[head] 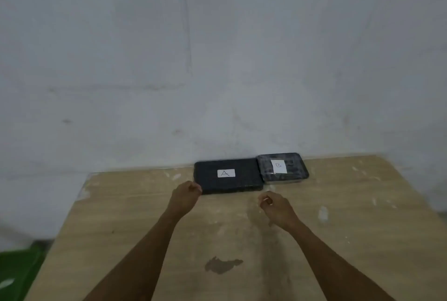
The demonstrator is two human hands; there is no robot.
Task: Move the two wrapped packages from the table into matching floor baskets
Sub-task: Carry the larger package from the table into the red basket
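Observation:
Two dark wrapped packages lie side by side at the far edge of the wooden table (362,228), against the wall. Package A (244,179) is the larger, flat one with a white label "A". Package B (294,171) is smaller, with a white label "B", and touches A's right end. My left hand (185,195) has its fingers curled at A's near-left corner; whether it grips the package is unclear. My right hand (273,205) hovers just in front of A's near-right corner with loosely curled fingers, apart from both packages and holding nothing.
A green basket (17,269) shows on the floor beyond the table's left edge, mostly cut off. A grey-white wall (217,58) rises directly behind the table. A dark stain (222,264) marks the tabletop between my forearms.

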